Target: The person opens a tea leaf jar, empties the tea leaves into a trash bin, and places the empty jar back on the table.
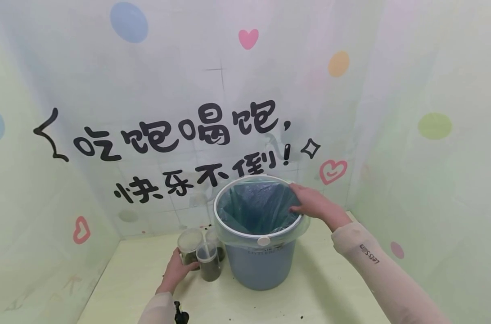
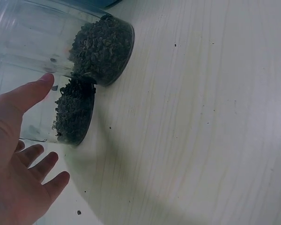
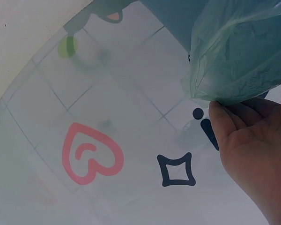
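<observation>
A blue trash can [image 1: 261, 267] with a white rim stands on the table, lined with a thin green plastic bag [image 3: 243, 51]. My right hand [image 1: 312, 202] grips its right rim, thumb inside and fingers outside over the bag. To the can's left stand clear jars holding dark dried leaves: a wide-lidded jar [image 1: 190, 238], a front jar [image 1: 209, 265] and one partly hidden behind. My left hand [image 1: 177, 270] is around the wide-lidded jar. In the left wrist view, its thumb [image 2: 35, 91] lies across a jar and its other fingers are spread below, apart from the glass.
Dark crumbs lie scattered on the pale table [image 1: 128, 270]. A small black object [image 1: 181, 312] shows by the left sleeve. A printed fabric wall [image 1: 168, 67] rises close behind the can, with side walls left and right.
</observation>
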`<control>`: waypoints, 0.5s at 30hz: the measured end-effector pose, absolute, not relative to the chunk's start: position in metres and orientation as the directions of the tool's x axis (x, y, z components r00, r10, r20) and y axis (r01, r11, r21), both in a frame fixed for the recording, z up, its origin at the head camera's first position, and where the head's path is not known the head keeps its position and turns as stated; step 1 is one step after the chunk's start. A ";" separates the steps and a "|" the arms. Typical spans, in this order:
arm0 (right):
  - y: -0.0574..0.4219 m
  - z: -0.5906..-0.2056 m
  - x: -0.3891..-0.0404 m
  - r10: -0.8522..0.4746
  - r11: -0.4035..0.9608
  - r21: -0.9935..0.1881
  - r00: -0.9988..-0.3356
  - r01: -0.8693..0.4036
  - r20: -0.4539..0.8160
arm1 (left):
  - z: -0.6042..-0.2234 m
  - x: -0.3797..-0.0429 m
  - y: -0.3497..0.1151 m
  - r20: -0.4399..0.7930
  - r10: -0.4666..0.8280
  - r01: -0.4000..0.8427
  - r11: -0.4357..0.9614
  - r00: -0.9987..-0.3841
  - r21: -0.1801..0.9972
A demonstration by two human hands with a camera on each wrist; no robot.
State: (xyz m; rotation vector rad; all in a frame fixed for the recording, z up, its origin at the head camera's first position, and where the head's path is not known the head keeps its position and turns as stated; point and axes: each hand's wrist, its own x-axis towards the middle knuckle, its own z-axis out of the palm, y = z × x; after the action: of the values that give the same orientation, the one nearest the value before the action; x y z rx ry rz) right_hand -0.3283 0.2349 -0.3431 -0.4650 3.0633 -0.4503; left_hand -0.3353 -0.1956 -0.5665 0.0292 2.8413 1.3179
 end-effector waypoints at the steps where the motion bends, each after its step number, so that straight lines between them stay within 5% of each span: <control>1: 0.235 -0.343 -0.328 -0.291 0.914 -0.284 -0.956 -0.288 0.033 | -0.566 -0.335 -0.195 -0.002 0.022 0.013 0.645 -1.000 0.764; 15: 0.237 -0.344 -0.330 -0.277 0.918 -0.288 -0.961 -0.272 0.024 | -0.573 -0.344 -0.191 -0.049 -0.017 -0.049 0.600 -0.999 0.798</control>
State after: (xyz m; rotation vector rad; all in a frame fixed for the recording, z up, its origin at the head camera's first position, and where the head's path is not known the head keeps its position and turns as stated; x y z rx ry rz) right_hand -0.3303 0.2369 -0.3445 -0.4373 3.0601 -0.4549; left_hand -0.3439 -0.1912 -0.5725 -0.0577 2.7778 1.3873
